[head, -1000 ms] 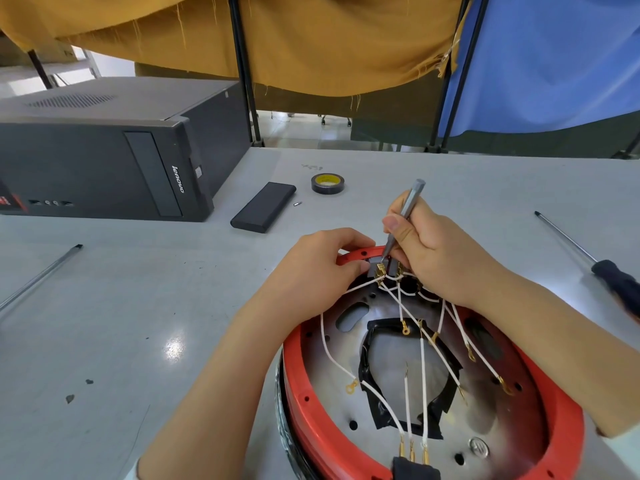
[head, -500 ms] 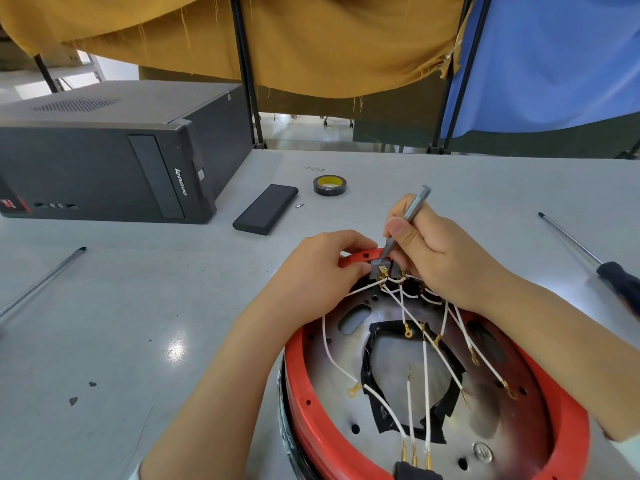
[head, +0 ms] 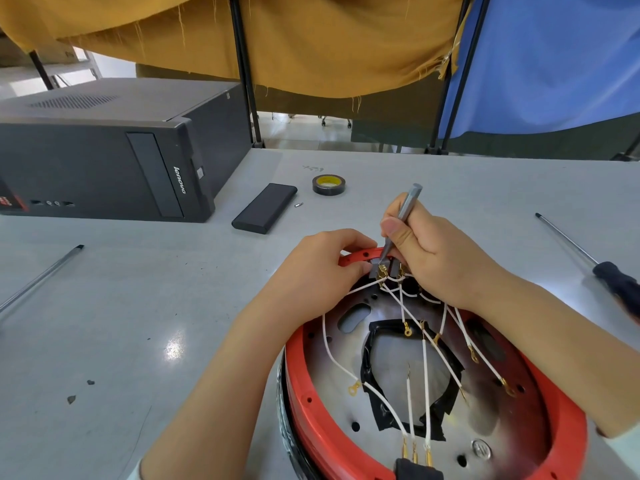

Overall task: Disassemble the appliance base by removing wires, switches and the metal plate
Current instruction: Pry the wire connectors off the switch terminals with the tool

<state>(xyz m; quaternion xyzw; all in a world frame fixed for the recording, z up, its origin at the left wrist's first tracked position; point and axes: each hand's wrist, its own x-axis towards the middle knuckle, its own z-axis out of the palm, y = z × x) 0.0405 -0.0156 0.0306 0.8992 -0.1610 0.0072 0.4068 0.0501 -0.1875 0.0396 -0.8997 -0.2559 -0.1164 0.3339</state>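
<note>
The round appliance base with a red rim (head: 313,403) lies upside down at the table's near edge. Inside it sits a metal plate (head: 491,420) with a black-taped opening. Several white wires (head: 424,372) with brass terminals cross the plate. At the far rim a small grey switch (head: 382,270) carries brass contacts. My left hand (head: 322,268) pinches the switch and rim from the left. My right hand (head: 433,258) grips a slim grey screwdriver (head: 407,209), its tip down at the switch terminals. A black switch block (head: 417,471) sits at the near rim.
A dark computer tower (head: 104,150) lies at the back left. A black flat case (head: 265,207), a small screw (head: 298,204) and a tape roll (head: 329,184) are behind the base. A long black-handled screwdriver (head: 595,268) lies right; a metal rod (head: 41,277) lies left.
My hands stay at the switch on the far rim. The grey screwdriver has tilted slightly, its top leaning further right. The view has shifted a little.
</note>
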